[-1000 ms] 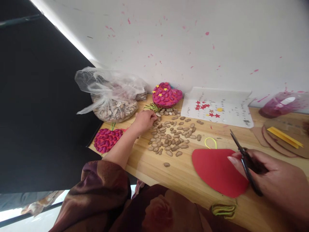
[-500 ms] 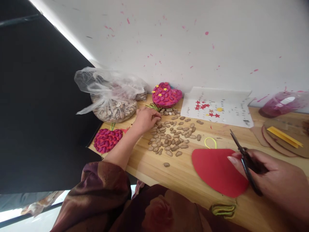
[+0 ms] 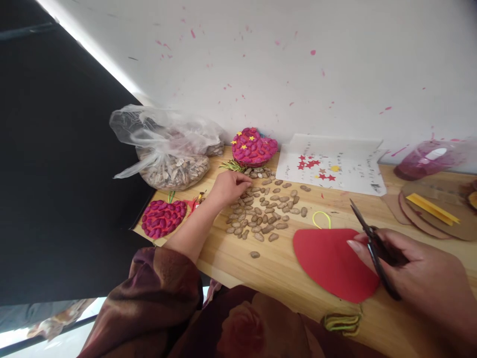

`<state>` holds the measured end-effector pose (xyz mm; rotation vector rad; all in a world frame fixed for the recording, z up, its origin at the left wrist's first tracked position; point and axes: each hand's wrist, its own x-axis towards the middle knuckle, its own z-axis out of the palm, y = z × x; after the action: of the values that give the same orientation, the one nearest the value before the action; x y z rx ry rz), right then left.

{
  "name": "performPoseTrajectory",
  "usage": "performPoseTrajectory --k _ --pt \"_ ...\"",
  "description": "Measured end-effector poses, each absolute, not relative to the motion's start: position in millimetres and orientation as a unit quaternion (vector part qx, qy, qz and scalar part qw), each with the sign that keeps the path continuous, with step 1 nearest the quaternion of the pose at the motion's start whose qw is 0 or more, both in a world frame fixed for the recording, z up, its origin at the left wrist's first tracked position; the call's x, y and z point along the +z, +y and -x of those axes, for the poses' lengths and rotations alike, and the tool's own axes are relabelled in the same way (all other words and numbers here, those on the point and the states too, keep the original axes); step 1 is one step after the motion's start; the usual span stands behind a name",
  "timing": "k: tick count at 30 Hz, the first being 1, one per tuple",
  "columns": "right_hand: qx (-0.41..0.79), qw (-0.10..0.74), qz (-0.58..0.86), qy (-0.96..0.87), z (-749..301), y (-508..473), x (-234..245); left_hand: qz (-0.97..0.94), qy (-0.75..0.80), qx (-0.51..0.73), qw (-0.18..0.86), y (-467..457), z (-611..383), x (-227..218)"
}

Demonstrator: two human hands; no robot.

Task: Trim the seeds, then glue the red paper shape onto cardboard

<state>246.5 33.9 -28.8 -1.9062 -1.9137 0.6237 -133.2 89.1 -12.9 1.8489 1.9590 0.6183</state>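
Low at the peanuts (image 3: 269, 210) with the left hand (image 3: 230, 188), gripping scissors (image 3: 370, 232) in the right hand (image 3: 425, 268).
At left, cannot tell whether pinching one or released. Best to pick singly from the spread on the bench (image 3: 221, 257), holding blades clear of the red card (image 3: 331, 263). Near plastic bag (image 3: 171, 171) and pink heart (image 3: 254, 149); more room toward the front edge.

Craft corner | wooden tabletop (image 3: 219, 251), loose peanuts (image 3: 268, 229) beside left fingers (image 3: 243, 186) | scissors (image 3: 368, 233) in right fingers (image 3: 358, 248) | pink-spattered wall (image 3: 261, 64) beyond both
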Motion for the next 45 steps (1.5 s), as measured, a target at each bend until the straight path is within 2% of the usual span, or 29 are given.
performPoseTrajectory --k 9,17,22,29,37,45 --pt "0.222 0.176 0.673 -0.683 -247.1 34.0 -29.9 -0.641 0.718 0.211 0.173 90.5 130.5 -14.8" --pt "0.221 0.179 0.676 -0.68 -246.8 32.5 -31.2 -0.684 0.702 0.197 0.013 93.0 152.7 -12.5" --pt "0.226 0.177 0.675 -0.68 -245.1 34.0 -31.6 -0.725 0.668 0.165 0.024 97.0 153.4 -19.4" --pt "0.227 0.181 0.667 -0.686 -248.0 33.5 -32.8 -0.729 0.655 0.198 -0.015 97.3 144.3 -24.4" --pt "0.215 0.181 0.656 -0.7 -248.4 33.8 -33.9 -0.716 0.657 0.234 0.012 94.6 151.1 -19.3" --pt "0.214 0.169 0.659 -0.701 -249.6 33.7 -34.3 -0.739 0.641 0.205 0.004 99.1 144.5 -26.3"
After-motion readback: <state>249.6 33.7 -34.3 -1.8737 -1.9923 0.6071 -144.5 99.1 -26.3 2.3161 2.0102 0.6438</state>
